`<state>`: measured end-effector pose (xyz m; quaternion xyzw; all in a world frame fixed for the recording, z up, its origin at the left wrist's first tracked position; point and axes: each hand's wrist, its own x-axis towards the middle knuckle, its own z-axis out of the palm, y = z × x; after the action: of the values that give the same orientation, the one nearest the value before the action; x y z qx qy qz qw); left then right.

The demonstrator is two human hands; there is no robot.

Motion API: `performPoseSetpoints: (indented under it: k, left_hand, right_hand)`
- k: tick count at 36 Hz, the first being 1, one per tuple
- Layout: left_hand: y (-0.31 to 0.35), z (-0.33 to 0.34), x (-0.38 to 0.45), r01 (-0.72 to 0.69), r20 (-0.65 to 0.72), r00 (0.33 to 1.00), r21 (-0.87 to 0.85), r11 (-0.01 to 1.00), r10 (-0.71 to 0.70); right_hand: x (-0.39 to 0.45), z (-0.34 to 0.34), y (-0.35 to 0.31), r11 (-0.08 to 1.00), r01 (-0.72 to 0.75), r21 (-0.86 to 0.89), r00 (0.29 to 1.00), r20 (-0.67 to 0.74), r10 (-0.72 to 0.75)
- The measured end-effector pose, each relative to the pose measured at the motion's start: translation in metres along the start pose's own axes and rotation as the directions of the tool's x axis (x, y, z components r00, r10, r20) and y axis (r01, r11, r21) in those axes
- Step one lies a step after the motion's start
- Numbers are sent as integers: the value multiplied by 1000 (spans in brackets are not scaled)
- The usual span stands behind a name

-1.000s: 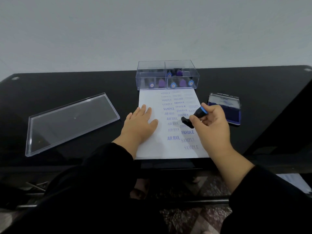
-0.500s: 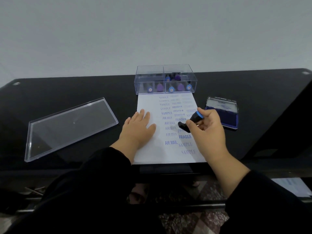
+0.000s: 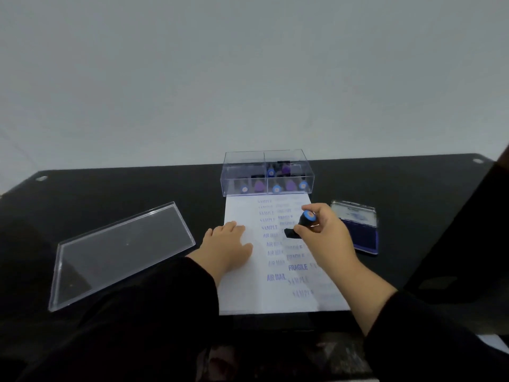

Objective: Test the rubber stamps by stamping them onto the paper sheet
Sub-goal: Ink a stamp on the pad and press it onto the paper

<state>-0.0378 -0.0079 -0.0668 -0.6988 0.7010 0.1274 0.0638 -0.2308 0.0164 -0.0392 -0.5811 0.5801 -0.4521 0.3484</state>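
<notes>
Landmark: paper sheet [image 3: 242,285] – white, flat on the black table [image 3: 413,194]; all places below are given relative to it.

Stamp in hand: black rubber stamp [image 3: 301,226] with a blue-capped handle, over the sheet's upper middle, tilted, base toward the column of FRAGILE prints. Whether the base touches the paper cannot be told; this part is blurred.

Right hand: right hand [image 3: 327,241] grips the stamp handle, fingers and thumb curled round it just under the cap.

Left hand: left hand [image 3: 228,244] lies on the sheet's left half, fingers straight and together, pressing it flat; it holds nothing.

Handling (judged): stamp looks small, light and rigid, with a soft rubber face – best held by the handle, upright, so the face lands square. Inked face will smear if dragged. Paper is thin and would slide on the glossy table without the left hand on it.

Task state (judged): sheet already carries rows of SAMPLE, AIR MAIL and FRAGILE prints, some faint; more stamps wait in the box.

Box: clear storage box [image 3: 266,172] at the sheet's far edge, touching or nearly so, two compartments, blue- and purple-capped stamps inside.

Ink pad: blue ink pad [image 3: 363,235], lid up, just right of the sheet, beside the right hand.

Lid: clear box lid [image 3: 121,252] left of the sheet, well apart.

Obstruction (judged): nothing blocks the stamp's path down; the ink pad is near enough for the wrist to brush.
</notes>
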Motion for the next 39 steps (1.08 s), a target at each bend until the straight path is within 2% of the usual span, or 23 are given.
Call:
performPoseSetpoints:
  k: [7,14,17,27,34,39]
  left_hand:
    - [1,-37,14,46,13,999,-58,997,-45]
    - [-6,-67,50,33,-234,970,-132,991,-63]
    - [-10,-79,70,14,-296,954,-148,989,-58]
    - [-26,-88,147,4,-259,965,-115,993,-34]
    - [-31,-88,178,-48,-212,977,-71,996,31]
    - [-29,-77,184,-71,-210,977,-140,988,41]
  right_hand:
    - [38,1,-21,997,43,-72,999,32,-40]
    - [93,11,-41,987,124,-106,991,53,-119]
    - [120,19,-48,984,152,-92,988,52,-147]
    - [202,49,-47,967,178,-184,984,52,-171]
    - [249,54,-46,931,205,-300,977,124,-175]
    - [265,57,-49,958,99,-271,976,215,-40]
